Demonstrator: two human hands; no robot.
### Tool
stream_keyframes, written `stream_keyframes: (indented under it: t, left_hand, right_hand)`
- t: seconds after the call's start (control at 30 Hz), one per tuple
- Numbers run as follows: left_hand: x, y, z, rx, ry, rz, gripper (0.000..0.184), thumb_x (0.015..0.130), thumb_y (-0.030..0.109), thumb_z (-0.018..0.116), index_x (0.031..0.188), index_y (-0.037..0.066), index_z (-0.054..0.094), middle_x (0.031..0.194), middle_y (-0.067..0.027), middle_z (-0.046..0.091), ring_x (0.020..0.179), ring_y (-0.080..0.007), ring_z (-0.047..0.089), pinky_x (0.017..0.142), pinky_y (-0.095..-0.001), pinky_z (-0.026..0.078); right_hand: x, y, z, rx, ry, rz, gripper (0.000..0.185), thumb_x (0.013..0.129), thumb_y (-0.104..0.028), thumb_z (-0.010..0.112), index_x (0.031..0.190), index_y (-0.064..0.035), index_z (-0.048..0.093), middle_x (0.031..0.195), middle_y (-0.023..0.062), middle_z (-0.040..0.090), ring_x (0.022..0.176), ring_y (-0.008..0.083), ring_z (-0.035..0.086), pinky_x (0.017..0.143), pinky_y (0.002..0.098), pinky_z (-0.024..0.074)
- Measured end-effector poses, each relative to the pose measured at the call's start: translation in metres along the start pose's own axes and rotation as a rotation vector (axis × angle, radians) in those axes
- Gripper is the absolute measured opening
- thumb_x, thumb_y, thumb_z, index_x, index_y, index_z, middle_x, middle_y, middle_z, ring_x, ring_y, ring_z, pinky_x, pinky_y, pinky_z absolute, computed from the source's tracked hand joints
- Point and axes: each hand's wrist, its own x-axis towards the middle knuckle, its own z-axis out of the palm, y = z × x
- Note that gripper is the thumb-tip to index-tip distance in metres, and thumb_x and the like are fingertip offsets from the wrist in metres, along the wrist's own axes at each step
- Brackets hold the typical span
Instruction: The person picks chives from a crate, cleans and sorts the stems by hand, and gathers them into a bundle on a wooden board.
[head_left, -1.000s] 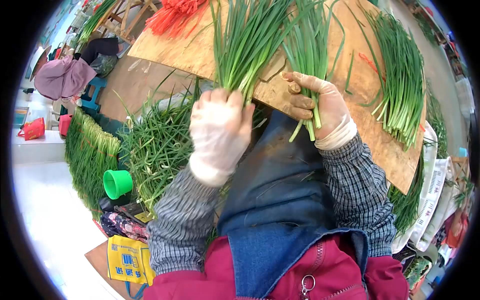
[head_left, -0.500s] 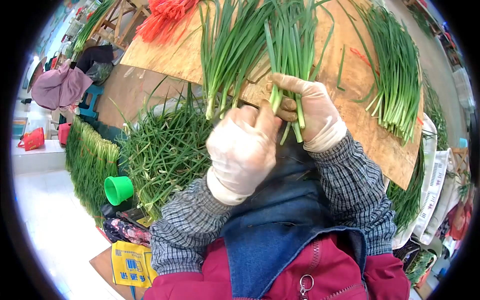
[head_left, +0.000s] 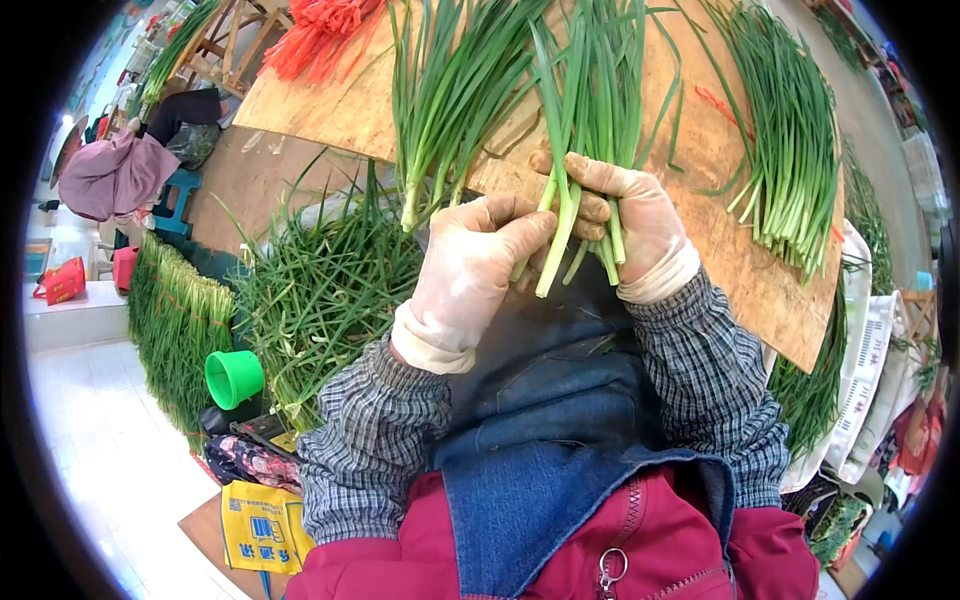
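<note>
Now, left hand (head_left: 470, 260): come across from the left bunch (head_left: 440, 120), thumb and forefinger pinched on a pale stem (head_left: 548, 193) beside the right hand's stalks.
Right hand (head_left: 645, 225): clasping the middle bundle (head_left: 605, 90) between thumb and fingers, just above the cut ends.
Middle bundle: leaves spread over the wooden board (head_left: 350, 110), stem ends past its near edge, above the denim apron (head_left: 560, 390).
What the change means: both hands work at one bundle's stem ends; the left bunch lies loose, its ends at the near edge.
Board's right edge: a thicker bunch (head_left: 790, 130) alongside.
Board's left part: red strips (head_left: 320, 35), piled well apart from the hands.
Below the near edge, left: a tangled heap of greens (head_left: 330, 290), close to the left hand.
</note>
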Motion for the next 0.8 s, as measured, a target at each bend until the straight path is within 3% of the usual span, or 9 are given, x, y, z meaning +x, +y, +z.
stream_keyframes:
  t: [0.17, 0.3, 0.4, 0.5, 0.53, 0.63, 0.77, 0.8]
  left_hand:
    - [0.006, -0.002, 0.007, -0.240, -0.069, 0.006, 0.024, 0.081, 0.016, 0.059, 0.093, -0.004, 0.060, 0.080, -0.0077, 0.063, 0.065, -0.0118, 0.058, 0.063, -0.0215, 0.047]
    - [0.009, -0.002, 0.007, -0.210, -0.020, 0.001, 0.022, 0.082, 0.015, 0.057, 0.091, -0.005, 0.061, 0.079, -0.0084, 0.063, 0.066, -0.0125, 0.058, 0.065, -0.0215, 0.046]
    - [0.008, 0.000, 0.000, -0.072, 0.025, 0.002, 0.021, 0.083, 0.013, 0.055, 0.091, -0.005, 0.062, 0.079, -0.0082, 0.064, 0.066, -0.0120, 0.058, 0.064, -0.0215, 0.046]
    - [0.011, -0.013, 0.001, 0.075, 0.179, 0.161, 0.019, 0.083, 0.013, 0.057, 0.087, -0.003, 0.065, 0.069, -0.0060, 0.062, 0.059, -0.0092, 0.054, 0.053, -0.0213, 0.042]
    - [0.008, -0.011, 0.002, 0.123, 0.208, 0.135, 0.020, 0.084, 0.013, 0.056, 0.091, -0.004, 0.064, 0.068, -0.0069, 0.062, 0.058, -0.0099, 0.054, 0.054, -0.0224, 0.042]
    - [0.006, -0.016, -0.001, 0.444, 0.337, 0.365, 0.022, 0.086, 0.013, 0.053, 0.095, -0.006, 0.062, 0.079, -0.0069, 0.064, 0.068, -0.0107, 0.058, 0.062, -0.0200, 0.045]
    - [0.002, -0.011, 0.002, 0.207, 0.305, 0.216, 0.020, 0.087, 0.013, 0.054, 0.094, -0.004, 0.063, 0.075, -0.0046, 0.062, 0.060, -0.0077, 0.054, 0.056, -0.0189, 0.042]
    - [-0.001, -0.009, 0.004, 0.183, 0.331, 0.218, 0.021, 0.087, 0.015, 0.053, 0.092, -0.003, 0.064, 0.067, -0.0009, 0.058, 0.054, -0.0055, 0.049, 0.050, -0.0183, 0.038]
  right_hand:
    - [-0.005, 0.006, 0.008, -0.152, 0.138, -0.079, 0.012, 0.080, -0.008, 0.059, 0.081, 0.0033, 0.060, 0.053, 0.0017, 0.050, 0.046, 0.0092, 0.046, 0.043, 0.0207, 0.0354]
    - [-0.004, 0.006, 0.008, -0.238, 0.192, -0.130, 0.010, 0.079, -0.007, 0.060, 0.079, 0.0029, 0.060, 0.054, 0.0024, 0.051, 0.046, 0.0093, 0.047, 0.043, 0.0209, 0.0361]
    - [-0.002, 0.005, 0.001, -0.183, 0.166, -0.098, 0.010, 0.078, -0.007, 0.060, 0.080, 0.0033, 0.060, 0.055, 0.0026, 0.052, 0.045, 0.0087, 0.046, 0.042, 0.0205, 0.0359]
    - [-0.002, 0.005, 0.004, -0.162, 0.201, -0.090, 0.011, 0.078, -0.007, 0.060, 0.080, 0.0039, 0.060, 0.056, 0.0026, 0.052, 0.044, 0.0080, 0.045, 0.042, 0.0198, 0.0351]
    - [-0.002, 0.005, 0.006, -0.170, 0.225, -0.098, 0.011, 0.078, -0.007, 0.060, 0.080, 0.0041, 0.060, 0.056, 0.0026, 0.052, 0.044, 0.0078, 0.045, 0.041, 0.0196, 0.0348]
    - [-0.001, 0.005, 0.001, -0.211, 0.266, -0.076, 0.010, 0.079, -0.006, 0.060, 0.081, 0.0044, 0.060, 0.057, 0.0023, 0.053, 0.044, 0.0077, 0.045, 0.041, 0.0193, 0.0344]
    - [-0.002, 0.004, 0.002, -0.197, 0.249, -0.120, 0.009, 0.078, -0.004, 0.062, 0.081, 0.0045, 0.060, 0.060, 0.0031, 0.054, 0.045, 0.0077, 0.045, 0.040, 0.0197, 0.0347]
    - [-0.002, 0.004, 0.003, -0.196, 0.244, -0.128, 0.009, 0.077, -0.004, 0.062, 0.081, 0.0045, 0.060, 0.060, 0.0034, 0.054, 0.045, 0.0077, 0.046, 0.040, 0.0198, 0.0352]
